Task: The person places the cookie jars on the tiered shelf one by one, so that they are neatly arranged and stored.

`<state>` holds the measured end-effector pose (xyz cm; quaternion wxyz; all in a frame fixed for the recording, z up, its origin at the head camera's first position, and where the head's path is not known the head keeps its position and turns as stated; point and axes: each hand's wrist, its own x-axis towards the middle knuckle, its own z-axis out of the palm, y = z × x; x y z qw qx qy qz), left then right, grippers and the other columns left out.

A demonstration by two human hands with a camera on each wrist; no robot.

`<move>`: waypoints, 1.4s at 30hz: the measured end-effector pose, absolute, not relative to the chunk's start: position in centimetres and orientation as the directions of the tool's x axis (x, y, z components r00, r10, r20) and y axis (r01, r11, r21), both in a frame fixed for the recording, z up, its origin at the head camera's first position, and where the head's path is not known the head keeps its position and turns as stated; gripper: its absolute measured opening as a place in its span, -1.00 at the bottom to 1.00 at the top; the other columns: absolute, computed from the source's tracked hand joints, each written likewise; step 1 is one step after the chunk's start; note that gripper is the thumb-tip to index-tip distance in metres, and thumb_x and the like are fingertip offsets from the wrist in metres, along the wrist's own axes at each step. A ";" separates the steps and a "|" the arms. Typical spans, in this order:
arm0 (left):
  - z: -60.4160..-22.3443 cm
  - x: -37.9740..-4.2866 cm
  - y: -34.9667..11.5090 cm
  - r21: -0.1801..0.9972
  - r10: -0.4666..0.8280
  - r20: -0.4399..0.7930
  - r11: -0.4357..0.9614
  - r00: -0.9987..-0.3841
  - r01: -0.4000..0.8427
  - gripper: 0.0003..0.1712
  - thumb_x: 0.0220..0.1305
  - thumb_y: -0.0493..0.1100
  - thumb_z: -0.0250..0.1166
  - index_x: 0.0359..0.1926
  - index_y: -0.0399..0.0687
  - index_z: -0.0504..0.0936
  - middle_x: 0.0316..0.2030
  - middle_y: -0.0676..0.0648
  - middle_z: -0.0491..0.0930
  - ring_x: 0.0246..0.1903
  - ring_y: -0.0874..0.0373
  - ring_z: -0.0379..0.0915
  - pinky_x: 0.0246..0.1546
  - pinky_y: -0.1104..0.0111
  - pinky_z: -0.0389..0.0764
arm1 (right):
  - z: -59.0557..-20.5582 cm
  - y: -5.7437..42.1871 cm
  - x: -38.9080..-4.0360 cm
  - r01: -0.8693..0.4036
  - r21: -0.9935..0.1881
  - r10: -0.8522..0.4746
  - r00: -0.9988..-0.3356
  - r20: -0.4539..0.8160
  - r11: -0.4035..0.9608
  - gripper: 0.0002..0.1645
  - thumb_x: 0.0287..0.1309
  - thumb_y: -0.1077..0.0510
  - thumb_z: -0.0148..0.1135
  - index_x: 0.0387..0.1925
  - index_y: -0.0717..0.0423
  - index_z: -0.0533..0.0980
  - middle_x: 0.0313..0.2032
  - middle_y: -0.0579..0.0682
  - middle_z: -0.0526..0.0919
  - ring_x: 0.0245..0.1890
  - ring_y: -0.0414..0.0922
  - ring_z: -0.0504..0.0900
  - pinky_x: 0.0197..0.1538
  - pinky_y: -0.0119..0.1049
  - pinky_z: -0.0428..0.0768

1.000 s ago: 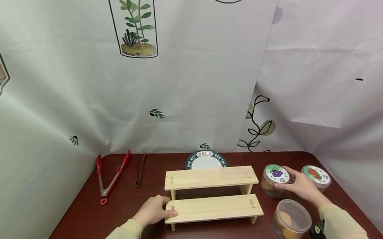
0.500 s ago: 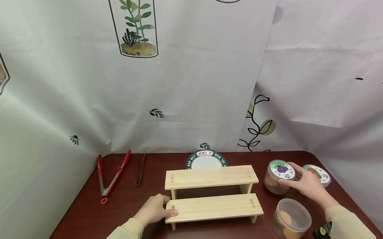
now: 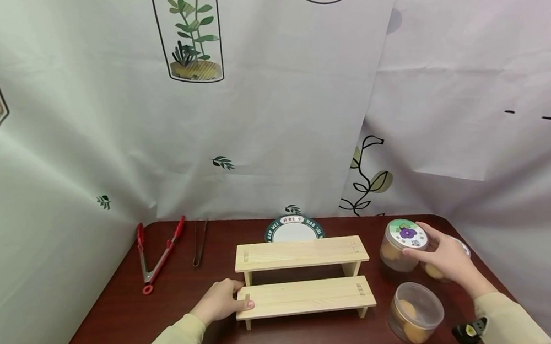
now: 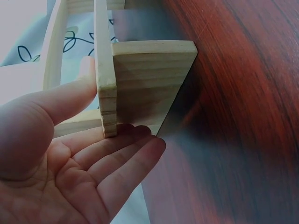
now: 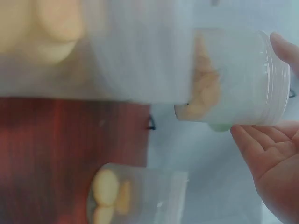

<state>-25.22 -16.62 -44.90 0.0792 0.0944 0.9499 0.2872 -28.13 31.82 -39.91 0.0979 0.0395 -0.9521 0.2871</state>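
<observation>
My left hand (image 3: 220,302) grips the left end of the lower step of a two-step wooden rack (image 3: 307,296). In the left wrist view the thumb lies over the top board (image 4: 106,70) and the fingers reach under its end. Over on the right, my right hand (image 3: 445,258) holds a clear plastic jar (image 3: 395,257) near its lid, which has a green edge and a purple print. Round yellowish pieces (image 5: 203,88) sit inside that jar. The right wrist view shows the jar's base apart from the table, thumb and fingers on opposite sides of the lid.
A jar without a printed lid (image 3: 415,313) stands nearer, holding yellowish pieces. Another lidded jar (image 3: 434,272) is partly hidden behind my right hand. Red-handled tongs (image 3: 159,260) and thin metal tongs (image 3: 200,245) lie at left. A round plate (image 3: 293,229) is behind the rack.
My right hand has raised the purple-printed jar and shifted it slightly right and away, uncovering part of the other lidded jar's body. The left hand keeps its grip on the rack.
</observation>
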 end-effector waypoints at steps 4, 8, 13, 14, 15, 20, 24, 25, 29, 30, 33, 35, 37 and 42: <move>-44.7 -25.1 -16.6 0.559 0.209 -0.101 0.820 -0.973 0.118 -0.52 -0.05 -0.01 0.50 -0.16 -0.23 0.66 -0.36 -0.04 0.65 -0.40 0.19 0.44 -0.28 0.20 0.49 | -38.8 31.3 -27.8 -0.133 -0.517 -0.014 -0.974 0.227 0.846 0.08 -0.08 -0.29 0.39 0.36 0.15 0.21 0.11 0.41 0.46 0.08 0.32 0.42 -0.05 0.19 0.35; -44.7 -25.1 -16.5 0.559 0.202 -0.107 0.822 -0.974 0.108 -0.51 -0.04 -0.01 0.50 -0.14 -0.23 0.66 -0.33 -0.05 0.65 -0.38 0.18 0.46 -0.25 0.18 0.50 | -37.9 30.7 -27.5 -0.152 -0.552 -0.021 -0.971 0.237 0.820 0.08 -0.08 -0.25 0.42 0.37 0.15 0.20 0.10 0.41 0.47 0.09 0.30 0.45 -0.02 0.18 0.38; -44.8 -25.1 -16.5 0.562 0.203 -0.110 0.820 -0.973 0.108 -0.50 -0.03 -0.01 0.49 -0.12 -0.25 0.66 -0.30 -0.07 0.66 -0.34 0.16 0.48 -0.23 0.17 0.51 | -37.0 29.8 -26.9 -0.148 -0.555 -0.012 -0.971 0.240 0.818 0.09 -0.07 -0.26 0.40 0.39 0.13 0.18 0.11 0.39 0.48 0.11 0.28 0.46 -0.03 0.19 0.36; -44.8 -25.1 -16.5 0.563 0.203 -0.110 0.819 -0.973 0.107 -0.50 -0.03 -0.01 0.49 -0.12 -0.24 0.66 -0.30 -0.07 0.66 -0.35 0.16 0.48 -0.24 0.17 0.51 | -36.9 29.6 -26.8 -0.149 -0.556 -0.012 -0.970 0.243 0.818 0.09 -0.06 -0.26 0.40 0.39 0.12 0.18 0.10 0.38 0.49 0.11 0.27 0.47 -0.03 0.18 0.35; -44.8 -25.1 -16.5 0.564 0.203 -0.111 0.819 -0.973 0.107 -0.51 -0.03 -0.01 0.49 -0.13 -0.24 0.66 -0.31 -0.07 0.66 -0.36 0.17 0.47 -0.25 0.18 0.50 | -36.7 29.4 -26.7 -0.153 -0.558 -0.012 -0.969 0.248 0.815 0.08 -0.06 -0.26 0.40 0.39 0.11 0.18 0.11 0.37 0.49 0.11 0.26 0.48 -0.03 0.17 0.36; -44.9 -25.0 -16.6 0.576 0.213 -0.110 0.809 -0.971 0.112 -0.53 -0.03 -0.02 0.49 -0.15 -0.23 0.66 -0.37 -0.03 0.65 -0.42 0.20 0.41 -0.30 0.23 0.48 | -36.4 28.2 -26.4 -0.208 -0.602 -0.035 -0.957 0.287 0.771 0.03 -0.05 -0.17 0.43 0.37 0.13 0.22 0.13 0.36 0.47 0.06 0.20 0.54 -0.10 -0.45 0.48; -45.0 -25.1 -16.7 0.582 0.215 -0.107 0.805 -0.971 0.114 -0.52 -0.04 -0.02 0.49 -0.15 -0.23 0.66 -0.36 -0.04 0.65 -0.42 0.19 0.42 -0.31 0.23 0.48 | -36.4 27.2 -26.5 -0.246 -0.645 -0.064 -0.954 0.292 0.723 0.01 -0.05 -0.15 0.44 0.37 0.14 0.23 0.15 0.33 0.47 0.07 0.16 0.54 -0.20 -0.71 0.37; -45.0 -25.1 -16.6 0.583 0.215 -0.107 0.805 -0.971 0.114 -0.52 -0.04 -0.02 0.49 -0.14 -0.24 0.66 -0.35 -0.05 0.66 -0.41 0.18 0.43 -0.30 0.22 0.49 | -36.4 26.9 -26.6 -0.250 -0.650 -0.070 -0.955 0.290 0.717 0.01 -0.04 -0.15 0.44 0.37 0.14 0.22 0.15 0.32 0.47 0.08 0.15 0.54 -0.20 -0.71 0.37; -45.1 -25.1 -16.6 0.583 0.217 -0.105 0.804 -0.970 0.117 -0.48 -0.03 -0.01 0.49 -0.10 -0.25 0.65 -0.29 -0.07 0.67 -0.34 0.15 0.49 -0.24 0.19 0.51 | -36.6 25.6 -26.9 -0.266 -0.652 -0.089 -0.952 0.292 0.710 0.01 -0.06 -0.18 0.44 0.36 0.09 0.25 0.14 0.28 0.50 0.06 0.11 0.56 -0.17 -0.63 0.43; -45.1 -25.1 -16.6 0.585 0.221 -0.104 0.802 -0.970 0.120 -0.48 -0.03 -0.01 0.49 -0.10 -0.25 0.65 -0.29 -0.07 0.67 -0.35 0.16 0.49 -0.24 0.19 0.51 | -36.7 25.3 -27.0 -0.271 -0.648 -0.093 -0.951 0.295 0.712 0.00 -0.06 -0.18 0.44 0.36 0.08 0.26 0.13 0.27 0.51 0.06 0.11 0.57 -0.15 -0.57 0.47; -45.1 -25.1 -16.6 0.591 0.232 -0.097 0.796 -0.968 0.131 -0.49 -0.03 -0.01 0.49 -0.12 -0.25 0.65 -0.31 -0.07 0.67 -0.37 0.17 0.47 -0.26 0.20 0.50 | -36.7 24.2 -27.3 -0.293 -0.650 -0.115 -0.946 0.303 0.701 0.00 -0.06 -0.18 0.44 0.36 0.06 0.26 0.15 0.25 0.50 0.08 0.11 0.56 -0.06 -0.32 0.56; -45.1 -25.1 -16.6 0.594 0.239 -0.090 0.792 -0.967 0.140 -0.51 -0.02 -0.01 0.49 -0.13 -0.24 0.66 -0.34 -0.05 0.66 -0.40 0.19 0.45 -0.28 0.22 0.50 | -36.7 23.5 -27.5 -0.310 -0.661 -0.130 -0.942 0.308 0.684 0.00 -0.06 -0.15 0.45 0.36 0.07 0.25 0.17 0.25 0.48 0.10 0.12 0.54 -0.02 -0.15 0.56; -45.1 -25.0 -16.7 0.597 0.243 -0.085 0.789 -0.966 0.146 -0.53 -0.02 -0.01 0.48 -0.15 -0.23 0.66 -0.35 -0.04 0.66 -0.42 0.20 0.44 -0.29 0.23 0.49 | -36.7 22.9 -27.7 -0.324 -0.668 -0.140 -0.939 0.315 0.669 -0.01 -0.06 -0.14 0.45 0.36 0.06 0.25 0.18 0.25 0.47 0.10 0.14 0.54 -0.01 -0.05 0.54; -45.1 -25.1 -16.8 0.599 0.252 -0.076 0.785 -0.965 0.158 -0.54 -0.02 0.00 0.48 -0.16 -0.22 0.67 -0.37 -0.03 0.66 -0.42 0.20 0.43 -0.30 0.24 0.48 | -36.6 21.1 -28.1 -0.348 -0.680 -0.163 -0.933 0.322 0.645 -0.01 -0.08 -0.13 0.47 0.35 0.06 0.27 0.17 0.23 0.49 0.08 0.13 0.55 -0.01 -0.05 0.53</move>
